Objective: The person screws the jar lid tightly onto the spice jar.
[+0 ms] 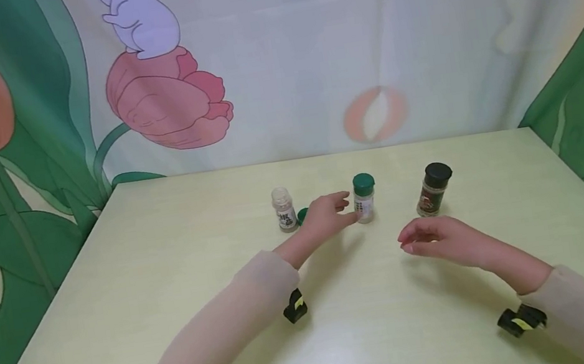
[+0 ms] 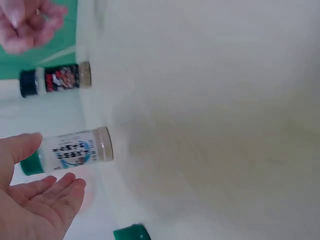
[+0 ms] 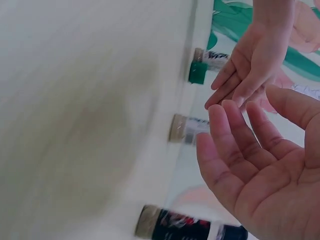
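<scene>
A clear seasoning bottle with a green cap (image 1: 365, 196) stands upright at the table's middle. My left hand (image 1: 328, 215) reaches to its left side, with thumb and fingers spread around it; in the left wrist view the thumb overlaps the bottle's (image 2: 75, 151) cap end, and whether it touches I cannot tell. My right hand (image 1: 448, 239) hovers over the table with loosely bent fingers (image 3: 220, 150), holding nothing. Just behind it stands a black-capped seasoning bottle (image 1: 432, 192) with a dark label. Left of my left hand is an uncapped seasoning bottle (image 1: 284, 211), and a loose green cap (image 1: 302, 214) sits beside it.
The pale table (image 1: 122, 333) reaches back to a cloth backdrop (image 1: 281, 70) printed with tulips and a white animal. A black wrist device (image 1: 295, 306) hangs below the left sleeve, and another wrist device (image 1: 521, 320) below the right.
</scene>
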`<state>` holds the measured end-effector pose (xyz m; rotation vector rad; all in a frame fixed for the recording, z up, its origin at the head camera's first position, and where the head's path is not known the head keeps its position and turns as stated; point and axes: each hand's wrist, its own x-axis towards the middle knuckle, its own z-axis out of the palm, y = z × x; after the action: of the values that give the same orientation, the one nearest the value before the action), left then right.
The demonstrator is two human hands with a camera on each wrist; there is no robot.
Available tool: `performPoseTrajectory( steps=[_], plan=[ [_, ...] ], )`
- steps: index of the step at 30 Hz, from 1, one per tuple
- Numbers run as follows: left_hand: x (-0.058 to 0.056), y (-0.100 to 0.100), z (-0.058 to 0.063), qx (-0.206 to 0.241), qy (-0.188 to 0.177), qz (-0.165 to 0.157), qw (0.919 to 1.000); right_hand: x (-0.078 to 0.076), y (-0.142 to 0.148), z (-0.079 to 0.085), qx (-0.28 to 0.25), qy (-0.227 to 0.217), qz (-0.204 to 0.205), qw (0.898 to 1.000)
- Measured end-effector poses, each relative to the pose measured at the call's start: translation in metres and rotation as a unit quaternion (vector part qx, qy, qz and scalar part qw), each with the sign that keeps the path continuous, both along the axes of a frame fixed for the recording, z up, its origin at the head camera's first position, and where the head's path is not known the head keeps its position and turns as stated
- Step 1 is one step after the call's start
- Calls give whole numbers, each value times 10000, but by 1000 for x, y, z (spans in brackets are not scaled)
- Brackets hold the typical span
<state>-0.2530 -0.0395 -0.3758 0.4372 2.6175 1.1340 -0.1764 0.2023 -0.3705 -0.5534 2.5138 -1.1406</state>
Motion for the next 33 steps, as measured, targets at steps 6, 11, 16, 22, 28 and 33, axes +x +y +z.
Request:
performPoseTrajectory(
  steps=[6,11,16,22,28,33],
  plan=[
    [32,-30,10,98,395,-171,9990,-4,-19,3,-245,116,79,9996],
    [53,-53,15,240,324,-185,9990,-10,-37,4,-352,176,3,9992],
    [63,-75,12,295,288,5,9992,-18,-58,4,-508,240,-112,9984],
    [61,-102,4,262,304,397,9984,-28,-82,3,-620,207,-137,9978],
    [52,-121,-4,163,462,804,9956,-34,-100,6,-589,198,-49,9981],
    [42,-128,-6,283,461,1091,9926,-40,-111,7,-630,286,36,9976]
  ],
)
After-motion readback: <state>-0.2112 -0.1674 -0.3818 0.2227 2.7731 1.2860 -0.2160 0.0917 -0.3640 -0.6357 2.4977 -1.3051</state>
